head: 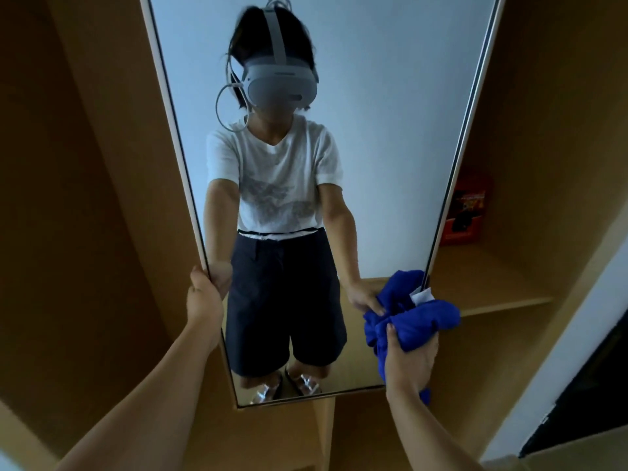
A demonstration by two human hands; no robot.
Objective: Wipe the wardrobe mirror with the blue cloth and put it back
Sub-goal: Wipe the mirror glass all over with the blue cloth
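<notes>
Your right hand (409,355) is nearest, its fingers curled tight round the bunched blue cloth (413,319), which sits at the right edge of the wardrobe mirror (373,147), low down, and seems to press on the glass there. Your left hand (204,295) grips the mirror's left edge, thumb on the glass side. The cloth is thick, crumpled and deep blue, with a white label showing. If you push hard at this edge, the mirror panel may swing or slip from your left hand. Farther back, a red box (465,205) stands on the wooden shelf (492,283).
</notes>
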